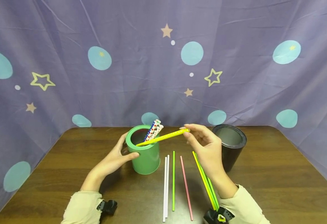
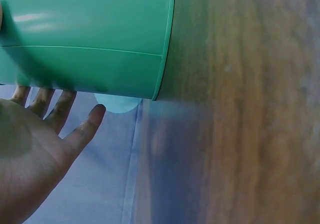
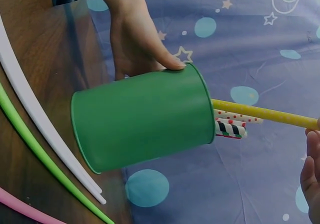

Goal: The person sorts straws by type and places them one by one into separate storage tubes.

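Observation:
A green can point(image 1: 146, 163) stands on the table, steadied by my left hand point(image 1: 113, 160). The thumb lies along its near side just under the rim, and the other fingers go round the far side; their tips show against the can in the left wrist view. Several patterned paper straws point(image 1: 153, 130) lean inside it, dotted and striped. My right hand point(image 1: 208, 146) pinches the far end of a yellow dotted straw point(image 1: 166, 136) between thumb and fingers. That straw slants down to the left, its lower end inside the can's mouth.
On the brown table point(image 1: 278, 174) lie two white straws point(image 1: 165, 186), a green straw point(image 1: 173, 180) and a pink straw point(image 1: 186, 189). More yellow and green straws point(image 1: 206, 180) lie beneath the right forearm. A black can point(image 1: 232, 155) stands behind the right wrist, before the purple curtain point(image 1: 141, 87).

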The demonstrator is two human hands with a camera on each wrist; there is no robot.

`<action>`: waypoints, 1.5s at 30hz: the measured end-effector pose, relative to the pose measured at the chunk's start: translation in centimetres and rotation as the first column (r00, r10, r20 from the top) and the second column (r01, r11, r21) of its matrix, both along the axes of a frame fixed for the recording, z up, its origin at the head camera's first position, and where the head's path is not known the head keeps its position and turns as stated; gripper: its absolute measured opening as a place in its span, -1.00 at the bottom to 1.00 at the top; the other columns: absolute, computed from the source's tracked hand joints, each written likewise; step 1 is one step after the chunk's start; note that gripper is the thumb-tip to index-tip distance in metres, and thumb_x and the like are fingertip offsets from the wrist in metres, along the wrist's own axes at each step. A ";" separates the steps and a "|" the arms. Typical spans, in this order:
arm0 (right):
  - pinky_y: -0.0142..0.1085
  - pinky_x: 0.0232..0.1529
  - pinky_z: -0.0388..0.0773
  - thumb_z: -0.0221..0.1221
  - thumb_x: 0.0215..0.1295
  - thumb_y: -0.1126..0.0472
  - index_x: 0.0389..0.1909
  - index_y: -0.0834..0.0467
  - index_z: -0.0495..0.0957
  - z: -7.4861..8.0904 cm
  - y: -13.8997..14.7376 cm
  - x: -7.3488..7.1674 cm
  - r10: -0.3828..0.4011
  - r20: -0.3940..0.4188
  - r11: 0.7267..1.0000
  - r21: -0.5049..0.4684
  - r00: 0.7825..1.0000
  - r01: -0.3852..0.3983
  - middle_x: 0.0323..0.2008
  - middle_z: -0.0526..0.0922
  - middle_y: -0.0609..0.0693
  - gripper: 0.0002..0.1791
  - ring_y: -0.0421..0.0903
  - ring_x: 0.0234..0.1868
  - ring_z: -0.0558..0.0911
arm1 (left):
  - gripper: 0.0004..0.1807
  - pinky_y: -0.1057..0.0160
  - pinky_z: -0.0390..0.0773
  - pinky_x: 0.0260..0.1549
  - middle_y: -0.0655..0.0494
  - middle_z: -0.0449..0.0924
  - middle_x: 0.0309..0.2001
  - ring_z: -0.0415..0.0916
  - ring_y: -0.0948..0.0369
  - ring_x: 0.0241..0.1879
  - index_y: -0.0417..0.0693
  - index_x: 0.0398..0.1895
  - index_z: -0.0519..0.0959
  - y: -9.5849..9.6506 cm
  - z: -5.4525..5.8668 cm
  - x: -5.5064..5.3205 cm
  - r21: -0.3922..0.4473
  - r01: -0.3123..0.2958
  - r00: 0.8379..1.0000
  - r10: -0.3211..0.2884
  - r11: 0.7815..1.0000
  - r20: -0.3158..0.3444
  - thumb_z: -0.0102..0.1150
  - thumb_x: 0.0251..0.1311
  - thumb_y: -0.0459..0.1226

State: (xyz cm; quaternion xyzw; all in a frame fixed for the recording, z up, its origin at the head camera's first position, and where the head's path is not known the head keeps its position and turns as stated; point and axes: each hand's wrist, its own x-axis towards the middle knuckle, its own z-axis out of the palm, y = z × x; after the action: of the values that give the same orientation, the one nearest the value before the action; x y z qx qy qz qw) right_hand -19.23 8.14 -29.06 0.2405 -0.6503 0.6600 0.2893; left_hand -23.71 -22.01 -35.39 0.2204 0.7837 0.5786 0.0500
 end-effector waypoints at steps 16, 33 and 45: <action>-0.37 -0.33 0.59 0.27 0.27 0.41 0.09 0.21 0.63 -1.4 -1.1 -0.1 0.005 0.081 0.984 0.179 0.997 -0.019 -0.17 0.73 0.08 -0.64 -0.11 -0.40 0.66 | -0.12 -0.21 0.20 0.26 -0.15 0.10 0.46 0.12 -0.19 0.39 -0.03 0.53 -0.02 -0.1 -0.2 -0.2 0.007 0.002 1.000 -0.002 1.000 -0.030 0.29 0.26 -0.32; -0.36 -0.29 0.61 0.26 0.28 0.42 -0.08 0.24 0.67 -0.8 -0.5 0.1 0.021 0.073 0.979 0.202 0.997 -0.035 -0.21 0.75 0.07 -0.80 -0.09 -0.37 0.68 | -0.12 -0.18 0.17 0.28 -0.13 0.12 0.45 0.13 -0.15 0.39 -0.03 0.53 -0.01 0.1 -0.1 -0.2 0.017 0.005 1.000 -0.004 1.000 -0.011 0.30 0.26 -0.30; -0.30 -0.28 0.64 0.25 0.28 0.43 -0.10 0.29 0.64 1.6 1.1 0.9 0.059 0.155 0.980 0.181 0.986 -0.087 -0.25 0.74 0.05 -0.81 -0.03 -0.36 0.69 | -0.11 -0.22 0.11 0.33 -0.10 0.10 0.46 0.04 -0.08 0.43 -0.01 0.53 -0.02 -0.1 -0.1 -0.4 0.024 0.008 1.000 -0.008 1.000 -0.009 0.30 0.25 -0.32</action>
State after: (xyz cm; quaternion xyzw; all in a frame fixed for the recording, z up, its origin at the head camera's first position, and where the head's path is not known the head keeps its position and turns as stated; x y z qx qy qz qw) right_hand -18.33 9.25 -27.49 0.2405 -0.7199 0.6224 0.1914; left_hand -24.16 -22.08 -35.45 0.2266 0.7762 0.5865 0.0459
